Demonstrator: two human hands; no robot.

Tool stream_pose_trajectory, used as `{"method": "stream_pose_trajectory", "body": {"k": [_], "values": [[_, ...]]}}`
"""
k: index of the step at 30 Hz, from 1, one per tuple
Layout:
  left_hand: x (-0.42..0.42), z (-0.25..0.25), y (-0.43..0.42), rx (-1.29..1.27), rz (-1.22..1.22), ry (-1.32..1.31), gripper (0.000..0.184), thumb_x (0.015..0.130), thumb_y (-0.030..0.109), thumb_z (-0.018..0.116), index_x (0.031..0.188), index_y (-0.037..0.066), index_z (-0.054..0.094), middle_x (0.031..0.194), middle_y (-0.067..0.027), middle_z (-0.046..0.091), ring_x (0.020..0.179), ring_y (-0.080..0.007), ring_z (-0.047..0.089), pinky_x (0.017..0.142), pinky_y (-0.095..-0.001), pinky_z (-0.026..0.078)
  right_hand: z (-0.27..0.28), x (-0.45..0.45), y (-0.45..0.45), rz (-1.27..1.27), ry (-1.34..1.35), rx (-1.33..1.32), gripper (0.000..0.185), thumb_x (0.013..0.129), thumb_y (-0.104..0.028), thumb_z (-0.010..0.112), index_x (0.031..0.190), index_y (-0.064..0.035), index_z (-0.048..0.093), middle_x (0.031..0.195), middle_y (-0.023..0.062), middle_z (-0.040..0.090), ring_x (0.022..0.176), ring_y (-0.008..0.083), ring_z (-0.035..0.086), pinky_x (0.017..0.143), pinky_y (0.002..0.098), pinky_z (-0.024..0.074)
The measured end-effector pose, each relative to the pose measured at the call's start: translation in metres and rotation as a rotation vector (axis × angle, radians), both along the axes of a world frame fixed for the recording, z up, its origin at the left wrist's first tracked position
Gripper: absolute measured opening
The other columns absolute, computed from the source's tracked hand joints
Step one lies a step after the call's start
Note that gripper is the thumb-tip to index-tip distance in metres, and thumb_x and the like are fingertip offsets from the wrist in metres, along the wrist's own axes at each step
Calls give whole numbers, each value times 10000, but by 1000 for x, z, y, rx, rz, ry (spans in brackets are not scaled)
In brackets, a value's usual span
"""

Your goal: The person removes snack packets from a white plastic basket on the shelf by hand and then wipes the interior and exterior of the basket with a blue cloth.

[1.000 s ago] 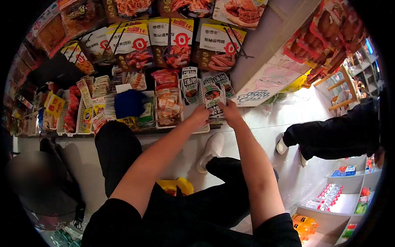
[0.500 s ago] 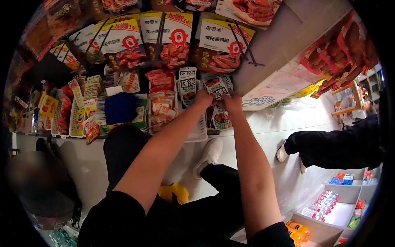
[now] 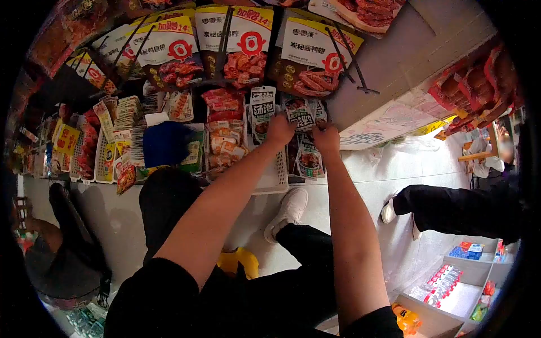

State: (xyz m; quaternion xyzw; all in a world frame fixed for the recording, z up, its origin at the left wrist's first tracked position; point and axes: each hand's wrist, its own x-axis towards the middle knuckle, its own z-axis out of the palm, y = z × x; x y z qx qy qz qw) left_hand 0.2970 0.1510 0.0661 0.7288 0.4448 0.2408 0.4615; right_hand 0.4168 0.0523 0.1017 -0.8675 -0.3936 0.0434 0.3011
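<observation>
1. Printed pouch [image 3: 300, 111]: found at the right end of the goods display, up between the two hands, its printed face toward the wearer. In my judgement light and soft, with some give at the centre and a slick film surface. Unlikely to break, though hard squeezing could crease it or strain a seam.
2. Points of hold: the flat sealed margins look soundest, one hand to each side. The filled middle would probably bulge and slide under pressure.
3. Left hand [image 3: 280, 129]: fingers drawn together, pinching the pouch at its lower left edge.
4. Right hand [image 3: 326, 138]: fingers bent inward, appearing to pinch the lower right corner; exact fingertip contact is partly hidden.
5. Directly below: a second pouch [image 3: 308, 159] of similar print, near the right hand. Whether the two pouches touch cannot be determined.
6. To the left: a white slotted tray [image 3: 277, 172], with an upright pouch [image 3: 262, 110] at its upper part, then orange-and-white packets [image 3: 225, 141].
7. Above: large hanging packs [image 3: 315, 56] on dark hooks.
8. Farther right, well apart: another person's dark trousers [image 3: 445, 205] and pale shoes, noted on the floor.
</observation>
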Motion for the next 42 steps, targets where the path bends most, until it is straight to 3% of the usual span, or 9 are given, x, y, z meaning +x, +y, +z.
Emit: {"method": "stream_pose_trajectory", "body": {"k": [11,16,19,22,25,28,32,35,42], "values": [[-32,17,-18,38,53,-62,178,789,113,525,831,-54,571,806,-233,611,762,-371,602,669,-449,472,36,-44,33,56,22,91,241,770,-241,584,891,-36,615,753,199,631,736,378,612,656,437,477],[-52,-15,-16,-54,68,-138,132,788,85,514,878,6,569,789,-198,609,756,-325,597,651,-397,467,10,-57,72,267,16,15,355,760,-272,605,987,0,589,928,229,615,886,379,592,760,435,478],[-67,-13,-23,-343,22,-483,143,850,87,489,967,33,550,791,-126,595,705,-209,576,629,-320,483,-1,-59,100,224,90,-181,471,745,-305,624,1090,4,538,993,239,596,959,382,569,816,422,474],[-90,25,-19,-521,50,-306,138,898,96,453,992,31,532,803,-58,572,678,-143,552,587,-293,485,-2,-67,121,154,161,-287,536,751,-332,623,1134,25,505,1059,242,574,1029,360,546,874,403,452],[-106,10,-5,-515,75,-334,135,891,100,459,975,23,531,806,-66,570,672,-149,551,571,-304,486,-36,-65,141,202,190,-114,522,769,-337,604,1110,46,508,1068,237,571,1063,352,530,898,390,437],[-115,-13,19,-827,22,-446,134,902,125,458,962,32,534,843,-63,576,699,-146,562,587,-310,488,-54,-71,160,242,40,-310,453,774,-282,594,1057,62,507,1026,231,587,997,361,565,846,403,471],[-110,5,6,-680,-3,-397,145,897,149,468,907,24,540,870,-54,585,704,-143,563,612,-302,467,-17,-88,153,54,328,-293,376,779,-230,605,982,80,547,1010,232,593,953,355,589,797,409,497],[-109,12,1,-638,35,-450,141,890,114,455,910,14,552,844,-56,592,706,-139,561,612,-298,459,-56,-87,172,-48,213,-257,362,774,-228,619,977,66,564,1011,224,598,965,351,587,800,405,497],[-122,2,8,-554,-116,-493,183,879,99,444,820,-11,577,772,-77,601,643,-142,546,562,-285,438,-35,-85,137,253,5,-237,410,745,-329,658,1002,-13,609,1001,192,610,1025,320,563,833,410,471]]}}
